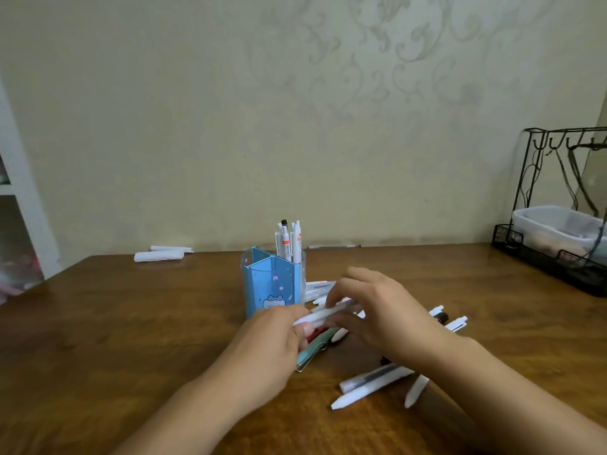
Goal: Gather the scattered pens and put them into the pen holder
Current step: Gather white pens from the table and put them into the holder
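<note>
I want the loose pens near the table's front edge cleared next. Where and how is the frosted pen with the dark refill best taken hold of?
Grip the frosted pen at mid-barrel, coming straight down from above, fingers across its width. It lies flat on the table, its upper right end running under the right forearm and a white pen close alongside, so the bare middle is probably the easiest part to pinch.

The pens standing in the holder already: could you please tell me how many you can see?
About 4, bunched upright in the back compartment of the blue pen holder; they overlap, so more may be hidden.
</note>
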